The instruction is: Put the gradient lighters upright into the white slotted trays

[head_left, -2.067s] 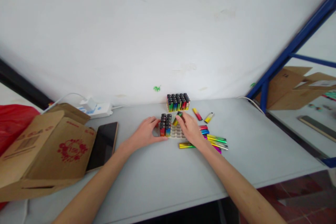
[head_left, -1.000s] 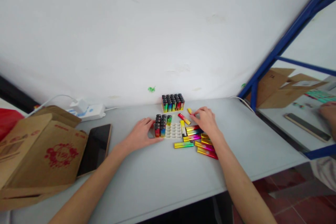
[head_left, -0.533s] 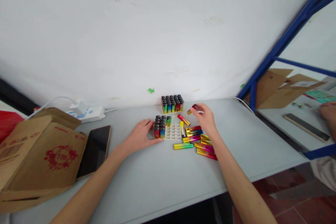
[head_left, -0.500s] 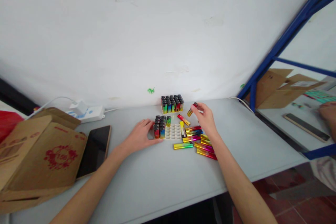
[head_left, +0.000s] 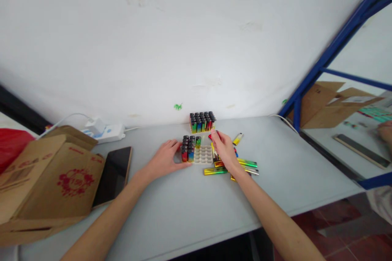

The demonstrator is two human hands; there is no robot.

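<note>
My left hand (head_left: 167,157) curves round the left end of a white tray (head_left: 203,160), thumb at its front and fingers at its back corner. Two columns of black-topped lighters (head_left: 188,149) stand upright in the tray's left side, with a single green lighter (head_left: 198,142) beside them; cells to the right show bare. My right hand (head_left: 223,147) pinches by the tray's far right corner, where a red lighter (head_left: 210,136) shows at the fingertips, mostly hidden. Under and around its wrist lie loose lighters, including a yellow-green one (head_left: 215,171) and a yellow one (head_left: 237,138).
A full block of upright lighters (head_left: 202,122) stands by the wall. On the left are a cardboard box (head_left: 61,179), a phone (head_left: 112,175) and a power strip (head_left: 112,133). A blue frame (head_left: 296,114) borders the right; beyond it are another box, a phone and another person's hand (head_left: 386,130).
My right hand has moved left and nearer the tray; the lighter it held in plain view no longer shows clearly. More loose lighters show right of the wrist. My left hand stays at the tray.
</note>
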